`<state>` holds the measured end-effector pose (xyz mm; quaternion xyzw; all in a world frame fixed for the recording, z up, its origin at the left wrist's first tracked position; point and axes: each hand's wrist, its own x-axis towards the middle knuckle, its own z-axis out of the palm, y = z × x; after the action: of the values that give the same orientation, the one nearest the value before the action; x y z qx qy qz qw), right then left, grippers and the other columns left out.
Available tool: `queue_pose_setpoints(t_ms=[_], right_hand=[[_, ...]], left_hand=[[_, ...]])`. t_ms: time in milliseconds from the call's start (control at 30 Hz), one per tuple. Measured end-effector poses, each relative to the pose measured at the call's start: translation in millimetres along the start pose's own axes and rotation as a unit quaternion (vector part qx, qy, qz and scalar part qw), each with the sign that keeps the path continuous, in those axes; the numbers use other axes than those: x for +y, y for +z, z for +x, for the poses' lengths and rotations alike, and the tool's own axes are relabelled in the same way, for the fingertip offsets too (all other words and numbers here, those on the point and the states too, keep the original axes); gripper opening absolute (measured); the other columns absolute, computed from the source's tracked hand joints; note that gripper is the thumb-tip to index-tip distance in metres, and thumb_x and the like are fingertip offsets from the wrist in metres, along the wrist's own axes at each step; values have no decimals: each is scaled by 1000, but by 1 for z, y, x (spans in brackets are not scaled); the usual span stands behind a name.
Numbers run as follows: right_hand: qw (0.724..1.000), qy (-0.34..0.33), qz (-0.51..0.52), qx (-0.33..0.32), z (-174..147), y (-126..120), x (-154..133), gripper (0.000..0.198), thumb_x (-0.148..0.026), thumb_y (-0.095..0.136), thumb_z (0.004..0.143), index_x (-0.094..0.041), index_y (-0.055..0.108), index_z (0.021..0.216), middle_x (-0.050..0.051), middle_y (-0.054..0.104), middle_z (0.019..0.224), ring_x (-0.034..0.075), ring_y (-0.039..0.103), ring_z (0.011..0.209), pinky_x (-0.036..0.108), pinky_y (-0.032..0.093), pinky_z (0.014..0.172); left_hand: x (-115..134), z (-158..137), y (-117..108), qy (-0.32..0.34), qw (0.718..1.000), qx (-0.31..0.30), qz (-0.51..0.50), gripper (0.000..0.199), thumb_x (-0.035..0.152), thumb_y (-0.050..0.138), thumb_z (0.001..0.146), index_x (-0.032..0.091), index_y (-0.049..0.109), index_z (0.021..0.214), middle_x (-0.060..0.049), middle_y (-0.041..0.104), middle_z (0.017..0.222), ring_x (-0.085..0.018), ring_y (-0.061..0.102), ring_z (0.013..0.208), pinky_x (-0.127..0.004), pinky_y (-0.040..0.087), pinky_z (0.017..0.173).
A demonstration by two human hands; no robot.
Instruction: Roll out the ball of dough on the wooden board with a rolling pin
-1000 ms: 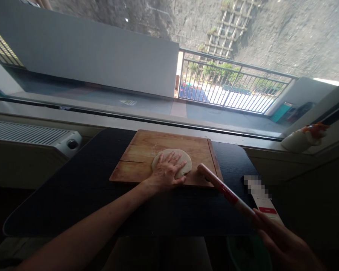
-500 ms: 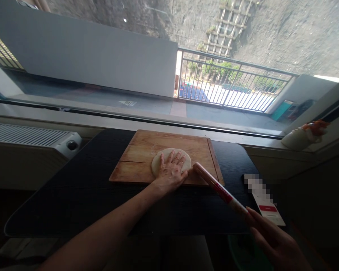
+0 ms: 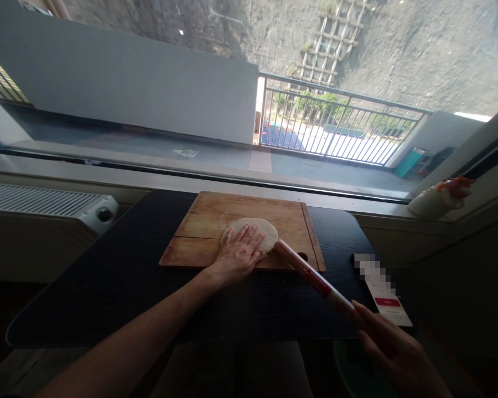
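Note:
A flat round of dough (image 3: 263,229) lies on a wooden cutting board (image 3: 269,204). My left hand (image 3: 238,255) rests on the dough with its fingers spread, covering the lower left part of it. At the lower right, my right hand (image 3: 392,345) is wrapped round one end of a rolling pin (image 3: 301,266) that has a red label. The pin slants up to the left, and its far tip is at the right edge of the dough; whether they touch I cannot tell.
The board sits on a dark table (image 3: 120,265). A phone (image 3: 382,290), partly blurred out, lies at the table's right side. On the window sill stands a pale figurine-like pot (image 3: 434,202). A radiator (image 3: 45,207) is at the left, and a green bin (image 3: 359,370) is below the table.
My left hand has slid slightly left and down over the dough. The rolling pin in my right hand has shifted a little left, along with the whole view.

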<state>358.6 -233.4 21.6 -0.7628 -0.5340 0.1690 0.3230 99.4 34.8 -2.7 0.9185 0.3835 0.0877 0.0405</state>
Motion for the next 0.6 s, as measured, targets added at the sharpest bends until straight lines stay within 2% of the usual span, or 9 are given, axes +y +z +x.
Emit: queue_pose_setpoints(t_ms=[100,267,367,433,500,600], right_hand=[[999,14,-4,-34,0,-4,-7,45,-41,58,78,-28,59,121,1,69,103,17,68,82,19,55,65],[1000,-4,3,21,1,0,-14,43,-43,58,78,-29,61,118,1,68,106,19,67,87,21,54,70],[1000,26,8,6,2,-1,-11,43,-42,60,77,-29,61,118,0,68,106,19,67,89,21,55,72],[999,45,7,27,4,-1,-6,43,-42,60,77,-29,60,119,0,68,108,20,66,93,21,55,75],[998,36,12,42,7,3,-3,44,-42,60,78,-28,59,120,1,67,111,20,64,98,22,54,78],[1000,11,25,-14,10,12,-1,45,-39,58,81,-26,56,124,2,65,114,20,63,101,24,54,81]], left_hand=[[1,0,-1,14,1000,-1,2,50,42,25,93,27,31,140,-6,22,150,-24,15,139,-52,8,110],[1,2,-2,11,1000,-3,-1,50,43,26,93,28,31,140,-8,21,151,-26,14,139,-56,8,108],[3,3,-3,14,1000,-5,-16,49,43,29,93,28,33,139,-9,24,150,-27,17,138,-56,9,108],[5,5,-2,22,999,-6,-24,47,42,28,93,30,34,139,-8,24,150,-27,18,138,-56,9,108],[6,6,-1,29,999,-1,-27,47,40,26,94,30,34,139,-6,25,150,-26,17,139,-55,8,109],[2,6,0,30,999,5,-32,52,39,28,93,20,30,141,-9,27,149,-23,17,139,-46,10,112]])
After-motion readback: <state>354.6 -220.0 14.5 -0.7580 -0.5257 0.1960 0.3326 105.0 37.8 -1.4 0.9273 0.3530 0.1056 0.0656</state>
